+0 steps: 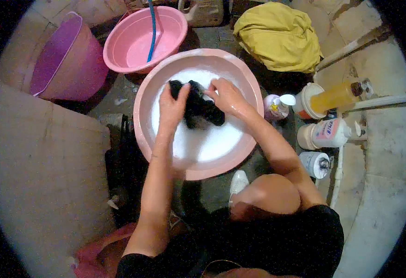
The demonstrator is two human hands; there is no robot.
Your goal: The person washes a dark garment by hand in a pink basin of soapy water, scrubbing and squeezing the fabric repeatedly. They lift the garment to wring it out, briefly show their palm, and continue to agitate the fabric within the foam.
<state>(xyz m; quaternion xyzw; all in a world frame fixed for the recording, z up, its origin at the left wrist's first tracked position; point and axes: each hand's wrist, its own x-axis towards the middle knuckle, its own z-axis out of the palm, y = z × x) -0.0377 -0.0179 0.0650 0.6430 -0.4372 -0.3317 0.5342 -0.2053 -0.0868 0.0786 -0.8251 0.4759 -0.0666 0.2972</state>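
Observation:
A wide pale-pink basin (142, 99) stands on the floor in front of me, filled with white suds (203, 146). Over the suds, a bunched wet black cloth (196, 106) hangs between my hands. My left hand (172, 106) grips its left side, thumb and fingers closed on the fabric. On the other side, my right hand (226, 96) has its fingers pinched together at the upper right edge of the cloth, where some greyish material or foam shows. Both wrists reach in over the basin's rim.
Behind the basin sit a smaller pink tub (115, 51) with a blue hose (153, 32), a purple bucket (84, 65) and a yellow cloth heap (277, 37). At right are a pump bottle (277, 106), a yellow-liquid bottle (335, 98), a white detergent bottle (330, 133) and wall pipes.

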